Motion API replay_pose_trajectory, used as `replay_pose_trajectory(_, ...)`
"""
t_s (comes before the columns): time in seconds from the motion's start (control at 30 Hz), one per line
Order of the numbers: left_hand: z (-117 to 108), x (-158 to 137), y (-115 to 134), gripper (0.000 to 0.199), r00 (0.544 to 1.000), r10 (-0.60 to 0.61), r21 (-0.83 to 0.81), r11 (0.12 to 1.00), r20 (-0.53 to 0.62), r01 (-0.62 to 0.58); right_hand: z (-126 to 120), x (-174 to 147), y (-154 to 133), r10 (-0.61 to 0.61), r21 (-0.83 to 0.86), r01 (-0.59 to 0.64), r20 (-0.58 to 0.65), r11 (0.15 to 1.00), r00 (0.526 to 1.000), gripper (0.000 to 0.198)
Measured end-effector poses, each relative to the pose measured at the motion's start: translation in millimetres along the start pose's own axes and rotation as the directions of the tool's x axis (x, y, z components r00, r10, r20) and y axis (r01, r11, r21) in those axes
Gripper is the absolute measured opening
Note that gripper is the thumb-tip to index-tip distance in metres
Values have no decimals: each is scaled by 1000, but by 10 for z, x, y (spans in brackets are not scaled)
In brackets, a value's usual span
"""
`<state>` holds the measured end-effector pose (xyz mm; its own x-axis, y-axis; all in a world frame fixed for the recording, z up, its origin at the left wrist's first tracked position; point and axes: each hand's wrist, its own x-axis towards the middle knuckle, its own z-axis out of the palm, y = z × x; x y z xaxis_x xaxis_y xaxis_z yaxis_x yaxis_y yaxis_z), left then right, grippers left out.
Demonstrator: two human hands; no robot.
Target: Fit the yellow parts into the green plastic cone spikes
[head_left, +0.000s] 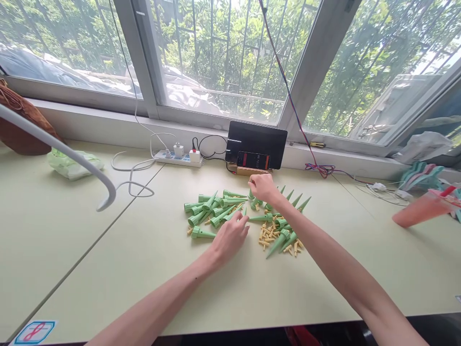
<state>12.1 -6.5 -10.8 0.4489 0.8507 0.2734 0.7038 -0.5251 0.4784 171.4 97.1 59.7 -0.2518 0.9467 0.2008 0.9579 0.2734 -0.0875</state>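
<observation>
On the pale table, my right hand (265, 188) is closed at the far edge of the pile, its fingertips at the top of a green plastic watering spike (251, 195). My left hand (231, 235) is nearer to me, fingers curled in beside a heap of green watering spikes (212, 210). A green tip shows at its fingers; what they hold, if anything, is hidden. Small yellow T-shaped pieces (268, 234) lie between my arms, with more green spikes (279, 242) on and around them. Several spikes behind my right wrist point up and to the right.
A black tablet (256, 142) and a phone (254, 160) lean by the window. Left of them lies a power strip (179, 158) with cables. A red drink cup (425, 207) tilts at the right. A green plastic bag (74, 163) and white curved arm (72, 154) are left.
</observation>
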Motion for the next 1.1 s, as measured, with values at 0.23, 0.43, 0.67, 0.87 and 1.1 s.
replay_pose_trajectory(0.23,4,2,5,20,1000,-14,72,997,21,12,26,-8,44,15,-25,-13,55,1000,998,20)
replay_pose_trajectory(0.43,20,4,-19,18,999,-31,127,991,14,29,-5,-13,61,29,-50,-25,70,998,997,21)
replay_pose_trajectory(0.67,-2,5,-25,22,996,-77,105,992,48,72,-35,-50,29,27,-88,-20,84,996,996,23)
replay_pose_trajectory(0.87,27,2,-42,22,995,-84,79,994,45,81,-16,-73,16,18,-93,-12,62,996,998,19)
replay_pose_trajectory(1.1,20,11,-66,22,997,-80,24,996,-23,80,-55,-310,-28,-120,68,160,-401,985,908,14)
